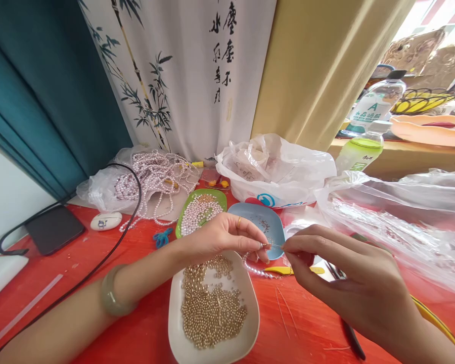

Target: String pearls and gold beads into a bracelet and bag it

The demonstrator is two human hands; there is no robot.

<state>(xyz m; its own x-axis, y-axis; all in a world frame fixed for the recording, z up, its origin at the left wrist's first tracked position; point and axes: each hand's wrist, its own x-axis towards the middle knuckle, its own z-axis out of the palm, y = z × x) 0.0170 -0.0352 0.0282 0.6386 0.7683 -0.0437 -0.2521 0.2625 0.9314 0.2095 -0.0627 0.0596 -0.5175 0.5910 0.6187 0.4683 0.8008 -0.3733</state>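
My left hand [227, 235], with a ring on one finger and a jade bangle on the wrist, pinches a small bead at its fingertips above the white dish [176, 333] of gold beads. A short strand of pearls [255, 269] hangs below it. My right hand [341, 263] pinches a thin wire [276, 246] whose tip meets the bead held by the left fingers. Both hands hover over the red table [136, 328].
A green dish [220, 198] of pearls and a blue dish [276, 222] sit behind the hands. Pearl strands [155, 177] lie on plastic at the back left. White bag [280, 172], clear bags [394, 212], bottles, yellow-handled pliers [288, 270], black cable [98, 263], phone [55, 228].
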